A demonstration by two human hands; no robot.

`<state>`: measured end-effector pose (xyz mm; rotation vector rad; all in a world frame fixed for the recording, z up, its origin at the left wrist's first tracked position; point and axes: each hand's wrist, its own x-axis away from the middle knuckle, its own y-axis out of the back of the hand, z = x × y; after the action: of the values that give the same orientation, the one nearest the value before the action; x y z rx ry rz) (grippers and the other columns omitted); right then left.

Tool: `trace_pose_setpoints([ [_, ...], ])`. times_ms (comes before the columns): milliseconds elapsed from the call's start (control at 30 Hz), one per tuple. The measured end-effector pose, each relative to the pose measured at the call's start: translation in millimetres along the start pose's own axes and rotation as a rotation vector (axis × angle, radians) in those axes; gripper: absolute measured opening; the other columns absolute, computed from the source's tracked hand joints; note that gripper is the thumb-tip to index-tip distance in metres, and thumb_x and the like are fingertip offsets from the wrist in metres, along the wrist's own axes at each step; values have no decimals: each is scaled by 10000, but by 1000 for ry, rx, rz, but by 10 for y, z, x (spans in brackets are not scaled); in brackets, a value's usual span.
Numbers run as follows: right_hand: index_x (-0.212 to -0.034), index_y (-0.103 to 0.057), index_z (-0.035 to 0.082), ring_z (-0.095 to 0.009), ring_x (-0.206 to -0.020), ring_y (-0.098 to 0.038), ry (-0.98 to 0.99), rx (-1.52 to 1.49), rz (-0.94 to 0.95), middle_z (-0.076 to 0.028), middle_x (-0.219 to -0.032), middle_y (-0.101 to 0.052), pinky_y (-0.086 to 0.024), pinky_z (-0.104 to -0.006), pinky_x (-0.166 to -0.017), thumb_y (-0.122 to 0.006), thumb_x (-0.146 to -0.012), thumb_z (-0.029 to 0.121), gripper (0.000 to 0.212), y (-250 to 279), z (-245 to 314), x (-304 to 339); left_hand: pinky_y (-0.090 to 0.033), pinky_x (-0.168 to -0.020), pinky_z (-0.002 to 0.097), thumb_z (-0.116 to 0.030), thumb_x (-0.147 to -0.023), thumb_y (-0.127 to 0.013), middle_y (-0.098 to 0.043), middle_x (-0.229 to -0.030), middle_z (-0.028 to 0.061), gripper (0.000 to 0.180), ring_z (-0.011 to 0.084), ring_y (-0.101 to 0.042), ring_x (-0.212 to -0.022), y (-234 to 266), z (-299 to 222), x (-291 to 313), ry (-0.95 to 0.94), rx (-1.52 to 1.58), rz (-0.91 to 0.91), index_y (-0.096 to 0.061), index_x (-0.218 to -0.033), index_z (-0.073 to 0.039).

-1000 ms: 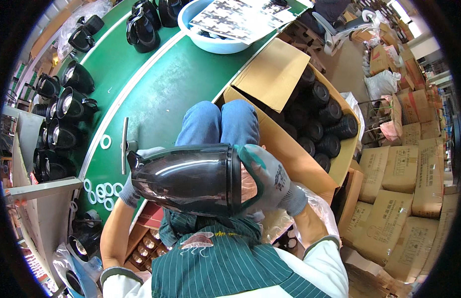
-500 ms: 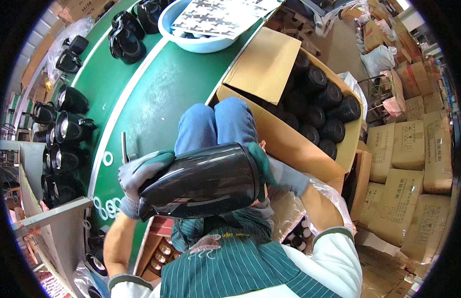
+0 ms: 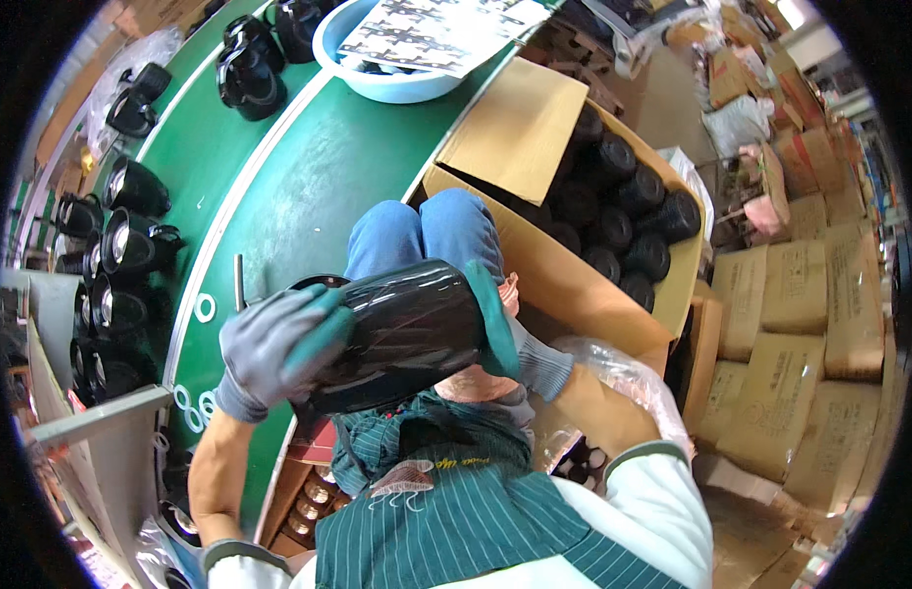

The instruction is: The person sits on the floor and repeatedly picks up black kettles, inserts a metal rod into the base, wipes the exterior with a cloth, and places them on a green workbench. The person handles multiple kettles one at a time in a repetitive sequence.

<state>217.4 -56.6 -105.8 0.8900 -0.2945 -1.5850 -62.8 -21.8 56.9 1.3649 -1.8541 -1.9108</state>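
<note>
A glossy black jug point(image 3: 407, 329) lies on its side over my lap, tilted a little. My right hand point(image 3: 493, 319), in a grey glove with a green palm, is closed around the jug's right end. My left hand point(image 3: 284, 344), gloved alike, wraps its left end, its fingers partly smeared by motion. That end is mostly hidden under the glove, and a dark curved part of the jug shows just above it. Left of my knees, on the green table point(image 3: 299, 187), lies a white ring point(image 3: 206, 307) near a thin upright metal rod point(image 3: 239, 283).
Several black jugs point(image 3: 134, 240) stand along the table's far left. A light blue basin point(image 3: 407, 90) with a patterned sheet sits at the back. To my right, an open carton point(image 3: 535, 250) holds several black cylindrical parts point(image 3: 613, 231). Stacked cartons point(image 3: 800, 285) fill the far right.
The jug has shifted slightly up and left, and turned a little. My left hand has moved from its lower end across the top of that end. My right hand still holds the other end.
</note>
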Motion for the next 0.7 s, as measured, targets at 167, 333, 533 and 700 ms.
trace_pose_setpoints([
  [167, -1633, -167, 14, -463, -1514, -259, 284, -318, 418, -282, -1657, -190, -243, -531, -1225, -582, -951, 609, 996, 644, 164, -443, -558, -921, 306, -174, -884, -741, -753, -1121, 90, 370, 196, -716, -1000, -348, 165, 530, 708, 725, -190, -709, -1199, 18],
  [333, -1641, -167, 37, -390, -1513, -302, -294, -1323, 556, -229, -1665, -234, -288, -503, -1223, -552, -1017, 493, 864, 350, -134, -293, -572, -949, 358, -175, -939, -699, -732, -1178, 112, 356, 278, -718, -1033, -370, -46, 460, 557, 763, -316, -693, -1234, 25],
  [533, -1639, -137, 11, -301, -1529, -253, -145, -1238, 482, -169, -1680, -196, -212, -414, -1257, -441, -1062, 385, 751, 188, -73, -441, -603, -853, 384, -141, -785, -761, -761, -1074, 149, 286, 313, -762, -986, -5, 159, 191, 206, 175, -195, -751, -1041, -14],
  [700, -1631, -119, -26, -488, -1553, -141, 618, -670, 370, -308, -1684, -79, -156, -552, -1244, -519, -921, 755, 1129, 693, 444, -1025, -568, -946, 348, -177, -879, -750, -744, -1116, 118, 391, 204, -709, -1016, -456, 112, 529, 769, 898, -77, -696, -1202, 35],
])
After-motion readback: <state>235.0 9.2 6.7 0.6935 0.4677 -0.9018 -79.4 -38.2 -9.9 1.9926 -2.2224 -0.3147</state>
